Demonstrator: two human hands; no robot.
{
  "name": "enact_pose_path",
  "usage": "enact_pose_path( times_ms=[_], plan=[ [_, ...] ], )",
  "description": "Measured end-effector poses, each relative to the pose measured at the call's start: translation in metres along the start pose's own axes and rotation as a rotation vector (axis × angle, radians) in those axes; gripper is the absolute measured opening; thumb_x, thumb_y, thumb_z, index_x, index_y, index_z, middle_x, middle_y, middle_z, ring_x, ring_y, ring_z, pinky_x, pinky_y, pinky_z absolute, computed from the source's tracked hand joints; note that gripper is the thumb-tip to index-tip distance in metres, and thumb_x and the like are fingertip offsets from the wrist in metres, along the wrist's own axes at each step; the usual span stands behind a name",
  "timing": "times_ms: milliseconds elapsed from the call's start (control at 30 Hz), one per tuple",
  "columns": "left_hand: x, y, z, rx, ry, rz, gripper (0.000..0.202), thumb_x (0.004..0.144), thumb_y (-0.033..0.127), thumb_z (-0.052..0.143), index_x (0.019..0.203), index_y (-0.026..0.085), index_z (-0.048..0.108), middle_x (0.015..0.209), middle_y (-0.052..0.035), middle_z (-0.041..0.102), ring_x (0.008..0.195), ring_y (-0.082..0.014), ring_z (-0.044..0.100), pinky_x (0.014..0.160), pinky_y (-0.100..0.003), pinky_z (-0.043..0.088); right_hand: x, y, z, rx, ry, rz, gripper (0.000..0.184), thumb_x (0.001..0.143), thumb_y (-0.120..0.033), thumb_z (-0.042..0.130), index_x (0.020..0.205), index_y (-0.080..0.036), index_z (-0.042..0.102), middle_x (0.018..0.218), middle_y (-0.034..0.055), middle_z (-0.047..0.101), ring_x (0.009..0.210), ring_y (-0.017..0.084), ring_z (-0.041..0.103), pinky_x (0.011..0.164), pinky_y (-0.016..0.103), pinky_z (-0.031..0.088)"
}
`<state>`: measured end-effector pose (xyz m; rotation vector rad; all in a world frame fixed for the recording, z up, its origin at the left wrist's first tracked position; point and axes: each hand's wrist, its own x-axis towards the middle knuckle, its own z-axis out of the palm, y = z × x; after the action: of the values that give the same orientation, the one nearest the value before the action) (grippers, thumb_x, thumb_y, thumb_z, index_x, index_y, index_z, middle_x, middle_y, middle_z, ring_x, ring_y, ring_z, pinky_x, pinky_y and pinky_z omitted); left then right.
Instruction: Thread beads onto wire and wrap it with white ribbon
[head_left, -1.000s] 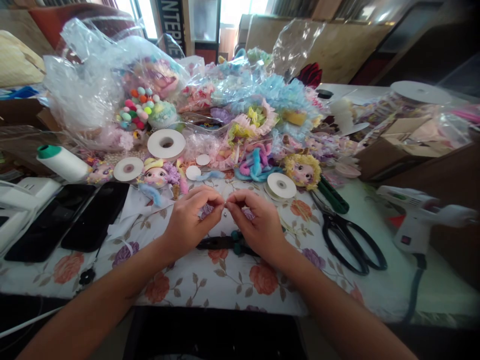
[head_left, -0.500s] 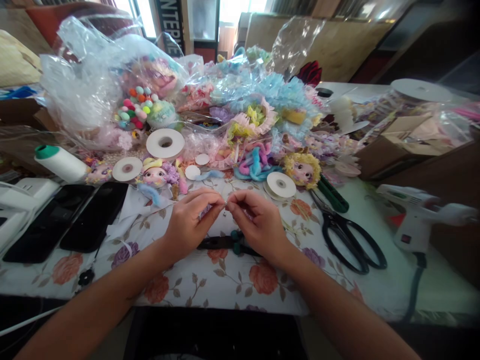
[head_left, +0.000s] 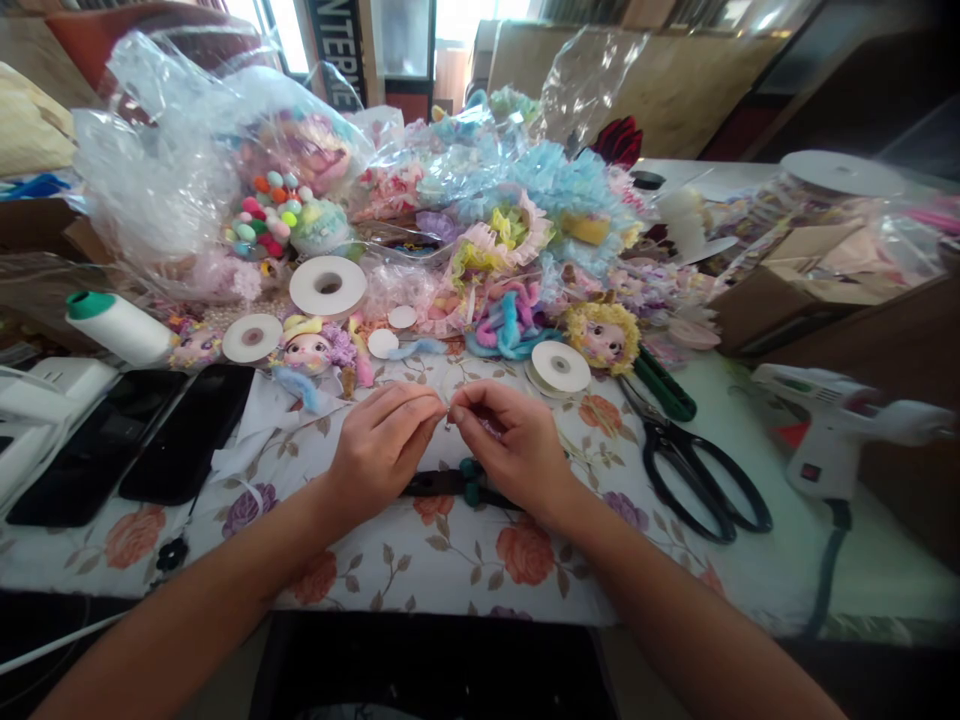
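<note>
My left hand (head_left: 386, 440) and my right hand (head_left: 514, 440) meet fingertip to fingertip above the flowered cloth (head_left: 360, 560). Both are closed in a pinch. Between the fingertips shows a tiny shiny metal-looking piece (head_left: 448, 421), too small to name. A pair of pliers (head_left: 439, 484) with dark green and black parts lies on the cloth under the hands, partly hidden by them. Just beyond the hands are a white ribbon roll (head_left: 559, 368), a doll head with yellow curls (head_left: 604, 338) and a strip of light blue fluff (head_left: 416, 348).
Black scissors (head_left: 697, 480) and a white glue gun (head_left: 817, 430) lie to the right, near a cardboard box (head_left: 795, 290). Two dark phones (head_left: 187, 435) lie to the left, below a thread cone (head_left: 120, 328). Plastic bags (head_left: 165, 170) and frilly trimmings (head_left: 555, 190) are heaped behind.
The pinched fingertips stay together, with only a slight shift of the fingers around the tiny piece. The objects on the table keep their places.
</note>
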<state>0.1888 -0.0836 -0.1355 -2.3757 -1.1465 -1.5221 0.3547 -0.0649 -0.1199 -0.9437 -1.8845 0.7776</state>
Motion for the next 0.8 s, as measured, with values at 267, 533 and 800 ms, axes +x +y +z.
enact_pose_path(
  times_ms=[267,533,800],
  plan=[
    [0.0001,0.0009,0.0007,0.086,-0.037,0.058,0.013,0.085,0.011,0.055,0.096,0.016,0.06,0.088,-0.0089,0.069,0.081,-0.0181,0.064,0.076,-0.032,0.055,0.0006,0.0003,0.0002,-0.002,-0.016,0.001,0.009,0.085,-0.017,0.052,0.078,-0.018,0.058,0.067,-0.0017,0.059,0.056,0.009,0.05,0.053,0.021,0.041],
    [-0.0029,-0.0006,0.001,0.112,-0.087,0.094,0.017,0.084,0.007,0.053,0.098,0.014,0.059,0.09,-0.0107,0.067,0.085,-0.0191,0.062,0.078,-0.034,0.055,0.0014,0.0016,0.0,-0.014,-0.036,0.013,0.01,0.083,-0.015,0.051,0.076,-0.018,0.058,0.065,-0.0021,0.057,0.055,0.009,0.049,0.053,0.021,0.04],
    [-0.0059,-0.0043,0.003,0.145,-0.112,0.112,0.017,0.085,0.008,0.053,0.099,0.013,0.061,0.092,-0.0124,0.068,0.088,-0.0206,0.063,0.081,-0.036,0.055,0.0022,0.0042,0.0004,-0.03,-0.054,0.0,0.01,0.083,-0.014,0.052,0.076,-0.017,0.057,0.065,-0.0024,0.056,0.057,0.009,0.048,0.056,0.022,0.039]
  ],
)
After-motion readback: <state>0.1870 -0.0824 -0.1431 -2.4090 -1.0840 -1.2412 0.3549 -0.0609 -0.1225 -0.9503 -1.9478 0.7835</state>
